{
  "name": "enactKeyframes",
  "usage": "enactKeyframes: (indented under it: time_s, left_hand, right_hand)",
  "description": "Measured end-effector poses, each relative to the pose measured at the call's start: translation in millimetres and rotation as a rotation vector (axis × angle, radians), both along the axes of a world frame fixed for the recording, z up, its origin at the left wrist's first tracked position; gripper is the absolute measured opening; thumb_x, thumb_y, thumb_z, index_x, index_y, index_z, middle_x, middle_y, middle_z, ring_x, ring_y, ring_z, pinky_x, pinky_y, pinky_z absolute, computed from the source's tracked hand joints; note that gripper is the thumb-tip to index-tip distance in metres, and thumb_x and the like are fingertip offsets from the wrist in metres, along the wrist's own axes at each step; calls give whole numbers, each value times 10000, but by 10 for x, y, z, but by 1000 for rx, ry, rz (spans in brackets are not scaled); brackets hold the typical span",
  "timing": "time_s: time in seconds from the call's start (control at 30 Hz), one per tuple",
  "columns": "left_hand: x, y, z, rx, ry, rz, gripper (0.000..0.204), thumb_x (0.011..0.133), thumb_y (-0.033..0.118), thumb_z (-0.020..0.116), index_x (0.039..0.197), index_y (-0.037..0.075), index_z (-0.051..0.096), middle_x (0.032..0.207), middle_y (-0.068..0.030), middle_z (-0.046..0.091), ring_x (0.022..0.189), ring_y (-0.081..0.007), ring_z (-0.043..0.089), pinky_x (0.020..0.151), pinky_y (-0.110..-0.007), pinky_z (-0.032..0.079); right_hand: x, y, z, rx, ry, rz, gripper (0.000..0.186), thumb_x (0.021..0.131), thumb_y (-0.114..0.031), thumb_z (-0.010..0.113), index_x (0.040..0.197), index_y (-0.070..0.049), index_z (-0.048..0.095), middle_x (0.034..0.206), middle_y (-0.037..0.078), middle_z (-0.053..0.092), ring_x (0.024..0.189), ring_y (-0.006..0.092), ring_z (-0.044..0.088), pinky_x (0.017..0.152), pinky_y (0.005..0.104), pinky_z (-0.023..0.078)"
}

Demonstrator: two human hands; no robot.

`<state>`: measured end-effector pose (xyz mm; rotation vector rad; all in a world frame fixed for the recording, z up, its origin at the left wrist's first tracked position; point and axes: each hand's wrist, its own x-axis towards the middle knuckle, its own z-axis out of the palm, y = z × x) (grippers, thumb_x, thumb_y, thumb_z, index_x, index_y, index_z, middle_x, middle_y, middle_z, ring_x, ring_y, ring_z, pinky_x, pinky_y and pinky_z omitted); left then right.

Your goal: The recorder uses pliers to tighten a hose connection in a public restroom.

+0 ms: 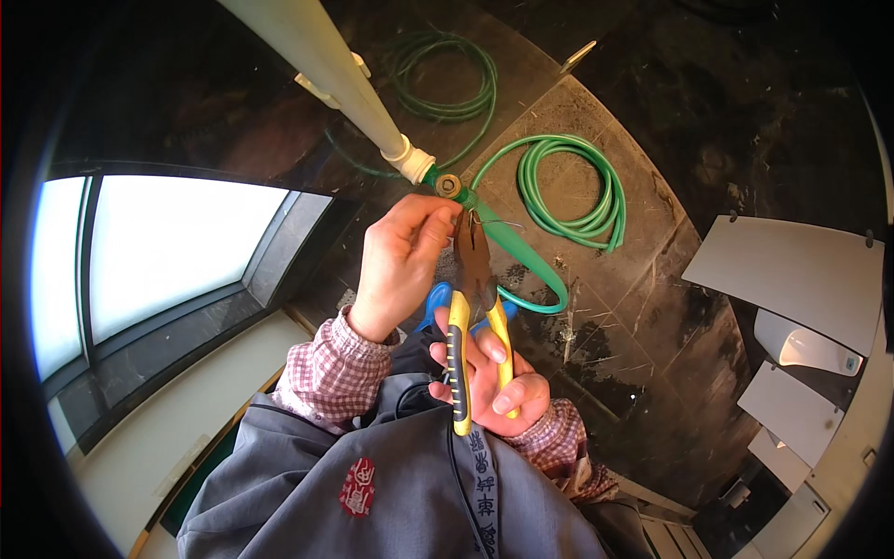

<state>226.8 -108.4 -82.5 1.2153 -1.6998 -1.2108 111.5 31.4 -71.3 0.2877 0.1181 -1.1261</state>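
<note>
Right hand (494,377) gripped yellow-handled pliers (478,282), jaws beside thin wire (504,222) and green hose (523,255), left hand (399,265) pinched closed nearby, its hold unclear

Rusty-headed pliers (478,279), yellow and black at the handles (459,345) (spread apart), pointing toward thin, bent wire (500,222) near the end of a green hose (523,255), partly coiled.

Hose coil (585,230) R of pliers (477,270), window (182,247) L
</note>
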Motion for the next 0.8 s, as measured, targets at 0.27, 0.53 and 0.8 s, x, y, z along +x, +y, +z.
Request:
enactKeyframes:
  time_s: [0.27, 0.53, 0.8]
  left_hand:
    - [-43, 50, -271, 847, 817, 52, 287, 857, 82, 530, 1118, -32, 488, 1016, -88, 587, 902, -143, 573, 795, -274, 467]
    - [-208, 50, -626, 811, 1184, -152, 545, 834, 209, 555, 1298, 34, 331, 1272, -146, 432, 1205, -282, 389, 943, -401, 383]
    - [-226, 16, -582, 859, 1191, -95, 461, 820, 184, 479, 1243, 30, 382, 1230, -140, 463, 1183, -283, 408, 923, -404, 394]
  right_hand:
    - [-57, -7, 13, 15, -26, 35, 425, 506, 76, 513, 849, -158, 426, 1440, 59, 153, 1309, 234, 210, 1012, 455, 245]
    - [-56, 2, -34, -6, -129, 9, 421, 538, 127, 484, 857, -141, 426, 1444, 5, 158, 1285, 188, 283, 1032, 504, 236]
    - [-67, 0, -48, -24, -196, -11, 434, 545, 134, 487, 878, -134, 411, 1454, -11, 117, 1307, 169, 237, 1056, 491, 183]
